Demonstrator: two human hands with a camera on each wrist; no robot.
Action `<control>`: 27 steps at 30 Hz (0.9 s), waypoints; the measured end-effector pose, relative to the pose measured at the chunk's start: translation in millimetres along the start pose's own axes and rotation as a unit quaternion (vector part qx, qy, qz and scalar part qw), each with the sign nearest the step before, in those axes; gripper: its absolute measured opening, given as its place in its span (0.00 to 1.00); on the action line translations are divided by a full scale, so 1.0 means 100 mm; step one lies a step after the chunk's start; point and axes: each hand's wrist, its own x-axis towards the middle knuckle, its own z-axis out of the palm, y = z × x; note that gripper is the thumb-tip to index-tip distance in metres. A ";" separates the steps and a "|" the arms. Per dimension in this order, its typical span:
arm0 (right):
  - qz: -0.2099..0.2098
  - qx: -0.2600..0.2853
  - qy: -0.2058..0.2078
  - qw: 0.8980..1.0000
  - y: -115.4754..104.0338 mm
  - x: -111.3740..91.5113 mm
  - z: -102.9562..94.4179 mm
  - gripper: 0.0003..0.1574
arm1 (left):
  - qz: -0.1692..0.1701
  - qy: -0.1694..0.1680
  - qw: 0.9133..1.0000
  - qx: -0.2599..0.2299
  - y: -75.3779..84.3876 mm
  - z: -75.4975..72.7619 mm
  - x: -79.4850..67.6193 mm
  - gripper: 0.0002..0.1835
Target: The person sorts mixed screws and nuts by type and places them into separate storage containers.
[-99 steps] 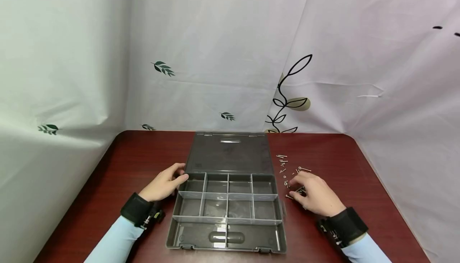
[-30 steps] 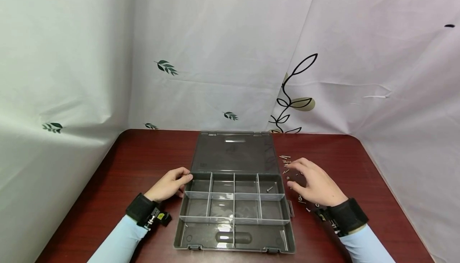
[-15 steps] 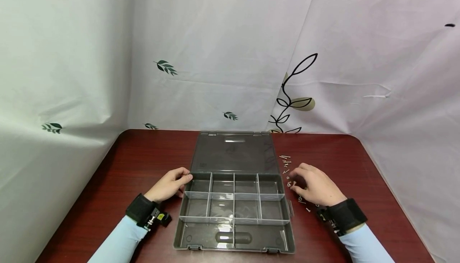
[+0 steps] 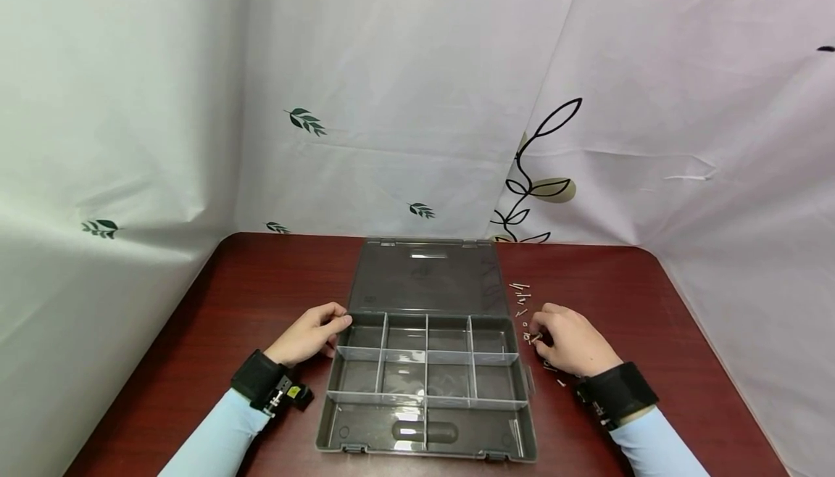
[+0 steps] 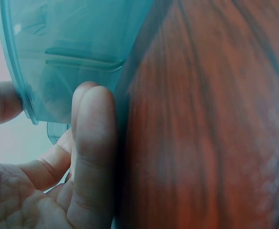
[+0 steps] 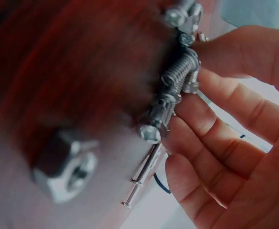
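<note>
A smoky clear organizer box (image 4: 372, 419) lies with its lid (image 4: 424, 281) folded back behind it. My left hand (image 4: 309, 335) holds its left edge. In the left wrist view the thumb is at the rim and the fingers (image 5: 95, 124) are against the outer wall. Right of the box, my right hand (image 4: 577, 339) is down at a small pile of screws, thumb and fingers bent towards it. The right wrist view shows screws (image 6: 180, 69) against the fingertips; whether one is pinched is unclear. A hex nut (image 6: 65, 167) lies nearer the camera.
Loose small screws (image 4: 520, 293) and nuts (image 4: 525, 325) trail along the box's right side on the red-brown table (image 4: 607, 281). A single screw (image 4: 561, 383) lies near the right wrist. White patterned cloth (image 4: 417, 100) hangs behind and at both sides.
A screw glimpsed over the box's back-right compartment a second ago is no longer seen. My right hand has lowered from above the hardware to the pile, its fingers drawing closer together. My left hand stays.
</note>
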 end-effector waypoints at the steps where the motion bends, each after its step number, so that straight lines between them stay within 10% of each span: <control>1: 0.002 0.000 0.000 1.000 -0.01 0.00 -0.01 0.14 | 0.001 0.000 1.000 -0.003 0.01 0.00 0.00 0.28; 15: 0.004 0.013 -0.006 1.000 -0.04 -0.01 -0.06 0.17 | 0.005 -0.003 1.000 -0.010 0.02 -0.01 -0.01 0.28; 27: -0.035 0.038 0.072 0.996 -0.22 0.12 -0.30 0.17 | 0.002 0.001 1.000 -0.007 0.03 0.00 -0.01 0.27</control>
